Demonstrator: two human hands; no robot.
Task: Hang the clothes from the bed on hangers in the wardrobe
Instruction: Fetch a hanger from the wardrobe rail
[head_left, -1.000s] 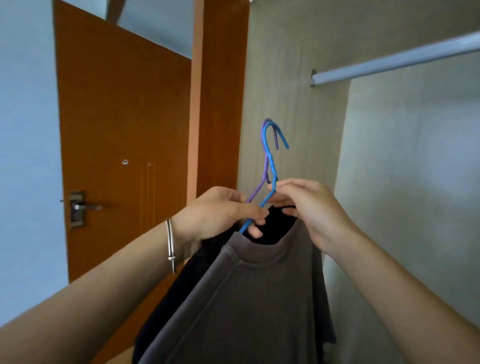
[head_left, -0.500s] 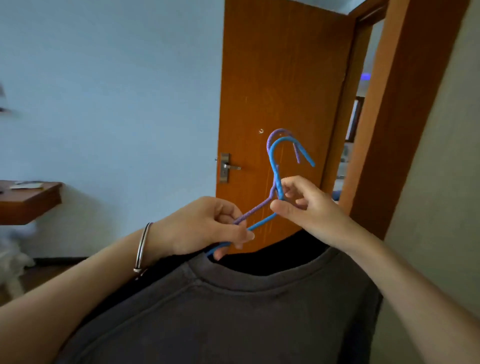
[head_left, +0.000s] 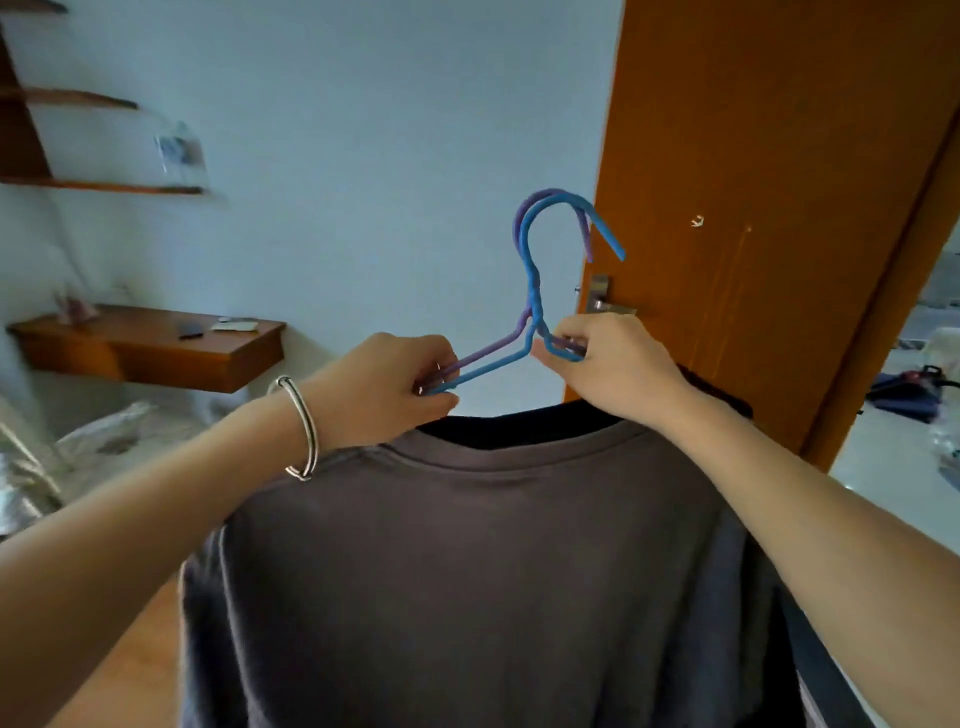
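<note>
- Pinching blue hanger (head_left: 534, 291) and purple hanger (head_left: 488, 353) together, left hand (head_left: 387, 384) and right hand (head_left: 613, 364), before the orange door (head_left: 753, 156).
- Grey T-shirt (head_left: 467, 571) draped below: likely soft, light, slip-prone; better gripped at hanger neck.

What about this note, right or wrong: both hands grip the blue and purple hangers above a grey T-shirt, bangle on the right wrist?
Wrong: the head view shows the bangle on the left wrist. The left hand and right hand do grip the blue hanger and purple hanger above the grey T-shirt.
</note>
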